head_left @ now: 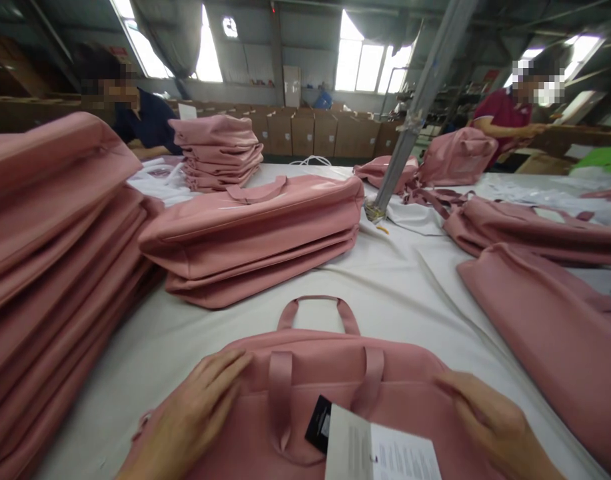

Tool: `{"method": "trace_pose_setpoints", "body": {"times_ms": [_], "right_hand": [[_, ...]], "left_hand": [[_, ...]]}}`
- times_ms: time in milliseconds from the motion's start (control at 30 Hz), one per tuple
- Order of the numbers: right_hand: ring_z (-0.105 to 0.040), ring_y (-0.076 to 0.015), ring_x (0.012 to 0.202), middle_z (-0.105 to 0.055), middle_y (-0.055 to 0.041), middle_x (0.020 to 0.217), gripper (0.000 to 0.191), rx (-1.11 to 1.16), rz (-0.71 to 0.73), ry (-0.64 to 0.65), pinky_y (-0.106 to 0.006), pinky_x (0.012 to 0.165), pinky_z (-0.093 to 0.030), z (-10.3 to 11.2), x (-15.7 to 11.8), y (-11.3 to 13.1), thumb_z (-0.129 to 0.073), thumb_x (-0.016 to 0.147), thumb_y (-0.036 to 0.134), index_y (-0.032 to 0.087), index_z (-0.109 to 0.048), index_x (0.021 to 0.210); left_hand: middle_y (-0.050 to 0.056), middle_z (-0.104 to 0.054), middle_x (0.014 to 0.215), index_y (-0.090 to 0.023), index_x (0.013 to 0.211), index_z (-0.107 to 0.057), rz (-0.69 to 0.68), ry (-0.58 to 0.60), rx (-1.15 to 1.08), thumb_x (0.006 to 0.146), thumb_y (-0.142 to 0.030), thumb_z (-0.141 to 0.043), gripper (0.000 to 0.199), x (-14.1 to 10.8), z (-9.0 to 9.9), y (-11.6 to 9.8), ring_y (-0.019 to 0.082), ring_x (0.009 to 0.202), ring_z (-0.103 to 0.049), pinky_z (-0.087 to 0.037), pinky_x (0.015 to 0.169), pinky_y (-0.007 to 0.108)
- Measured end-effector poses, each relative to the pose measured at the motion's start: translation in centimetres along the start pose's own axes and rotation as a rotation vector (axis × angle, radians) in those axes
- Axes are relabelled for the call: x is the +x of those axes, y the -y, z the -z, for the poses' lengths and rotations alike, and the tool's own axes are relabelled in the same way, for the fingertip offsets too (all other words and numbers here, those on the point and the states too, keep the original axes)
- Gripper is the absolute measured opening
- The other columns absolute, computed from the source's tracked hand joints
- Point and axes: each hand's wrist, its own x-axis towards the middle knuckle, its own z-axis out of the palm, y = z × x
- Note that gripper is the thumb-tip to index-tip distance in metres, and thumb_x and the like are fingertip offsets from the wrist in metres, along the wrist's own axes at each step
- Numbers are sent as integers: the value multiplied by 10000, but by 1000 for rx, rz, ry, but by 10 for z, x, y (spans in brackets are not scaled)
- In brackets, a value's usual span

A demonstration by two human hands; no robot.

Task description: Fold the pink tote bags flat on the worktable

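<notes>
Probably squaring-up stage: my left hand [200, 405] lies loosely spread on the pink bag [328, 363], right hand [492, 415] at its other side, pinch unclear; next needs even pressure.

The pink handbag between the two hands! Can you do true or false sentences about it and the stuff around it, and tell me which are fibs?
1. The left hand touches the pink handbag. True.
2. The right hand is holding the black tag. False: it is at the handbag's side, away from the tag.
3. The open leaflet partly covers the black tag. True.
4. The tablecloth is green. False: it is white.
5. A metal post stands farther back than the handbag. True.
</notes>
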Motion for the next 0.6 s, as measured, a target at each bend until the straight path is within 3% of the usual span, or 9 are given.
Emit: {"method": "trace_pose_setpoints", "body": {"times_ms": [100,167,233,333,400,500,600], "right_hand": [[-438,-276,1278,-467,-77,1404,540,-27,48,235,-480,1091,-364,-8,52,5,-526,875,356,239,-439,1394],[-388,-306,1313,-387,-89,1464,720,5,65,478,-482,1096,-349,-20,82,16,-637,807,420,241,-356,1446],[-455,-297,1251,-452,-85,1417,714,59,97,625,-446,1050,-395,-33,104,29,-640,808,383,265,-348,1449],[-584,-236,1027,-621,-70,1191,562,110,172,653,-367,901,-476,-56,123,39,-488,879,232,286,-384,1429],[-597,-243,961,-637,-95,1141,526,74,263,608,-376,850,-484,-70,128,37,-472,885,232,236,-424,1408],[-558,-283,1094,-563,-148,1282,466,20,439,529,-439,909,-468,-79,127,27,-444,923,251,163,-460,1380],[-459,-242,1266,-465,-91,1408,502,64,515,515,-454,1075,-369,-58,115,22,-356,951,171,227,-350,1449]], "left_hand": [[43,-400,1419,-370,1436,-303,-21,172,49,942,-271,-452,526,39,1,1,259,1237,-404,-406,1032,430],[58,-421,1375,-387,1426,-319,-41,263,51,924,-316,-506,540,60,0,-3,273,1167,-430,-426,983,437],[72,-461,1285,-394,1376,-410,-46,298,52,913,-342,-531,481,74,-4,-6,270,1084,-452,-430,943,433],[78,-505,1135,-392,1268,-541,-25,308,47,930,-285,-477,360,87,-16,-2,255,983,-469,-434,894,433],[82,-509,1142,-368,1232,-575,-47,305,-9,935,-225,-429,360,92,-25,4,252,1000,-468,-435,897,429],[88,-505,1282,-286,1225,-584,-189,267,-110,936,-163,-370,380,93,-26,12,253,1129,-453,-409,977,430],[53,-458,1406,-275,1276,-546,-312,288,-164,912,-125,-387,424,82,-5,6,253,1288,-398,-284,1121,463]]}}
